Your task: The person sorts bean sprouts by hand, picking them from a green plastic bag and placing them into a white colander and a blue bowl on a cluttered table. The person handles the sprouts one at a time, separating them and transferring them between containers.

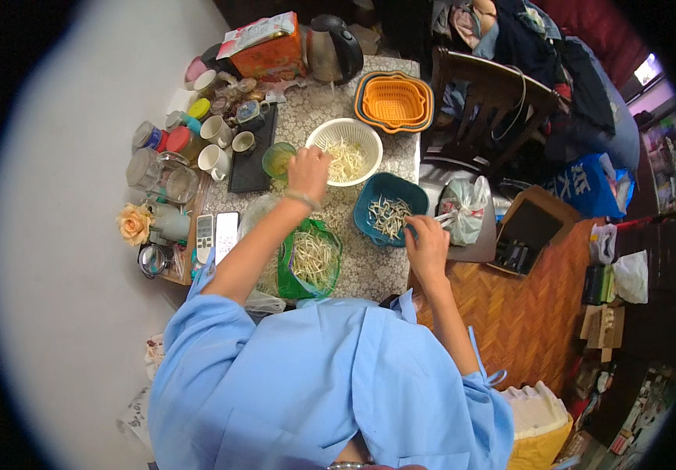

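Observation:
My left hand (308, 172) is over the left rim of a white plastic colander (375, 134) of bean sprouts (346, 161), beside a small green bowl (273, 160); its fingertips are partly hidden, so its hold is unclear. My right hand (427, 244) is at the right edge of a teal plastic basket (364, 202), fingers bent by the short pale pieces (389, 216) inside; whether it pinches one cannot be told. A green plastic bag (286, 267) with more bean sprouts (314, 255) lies open near my body.
Nested orange baskets (393, 101) stand beyond the colander. A black tray (250, 170), white mugs (214, 161), jars and a glass pitcher (161, 176) crowd the left side. An electric kettle (332, 50) is at the back. A tied plastic bag (464, 211) and a wooden chair (484, 88) are right.

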The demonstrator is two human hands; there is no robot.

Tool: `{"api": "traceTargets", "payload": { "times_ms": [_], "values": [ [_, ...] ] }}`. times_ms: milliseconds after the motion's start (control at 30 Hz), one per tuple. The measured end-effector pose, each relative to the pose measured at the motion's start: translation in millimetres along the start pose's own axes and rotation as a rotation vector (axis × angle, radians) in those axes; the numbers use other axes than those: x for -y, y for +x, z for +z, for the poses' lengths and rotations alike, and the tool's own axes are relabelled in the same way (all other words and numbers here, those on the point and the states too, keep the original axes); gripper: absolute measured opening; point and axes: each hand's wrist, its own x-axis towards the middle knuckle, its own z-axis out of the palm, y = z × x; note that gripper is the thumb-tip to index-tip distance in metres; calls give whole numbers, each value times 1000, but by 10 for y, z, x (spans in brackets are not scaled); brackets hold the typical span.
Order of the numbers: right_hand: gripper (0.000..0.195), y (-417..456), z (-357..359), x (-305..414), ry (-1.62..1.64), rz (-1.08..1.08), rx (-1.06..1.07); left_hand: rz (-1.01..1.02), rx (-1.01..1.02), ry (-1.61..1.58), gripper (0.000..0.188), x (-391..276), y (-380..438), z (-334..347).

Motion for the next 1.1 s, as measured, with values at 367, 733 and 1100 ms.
{"api": "traceTargets", "payload": {
  "times_ms": [367, 733, 1100],
  "values": [
    [11, -279, -108, 40, 529, 392, 4, 403, 317, -185, 7, -1203, -1272, 497],
    [13, -357, -104, -278, 804, 528, -92, -333, -175, -864, 14, -80, 152, -390],
    [13, -520, 5, -98, 922, 565, 89, 300, 786, -325, 16, -216, -650, -422]
  ]
}}
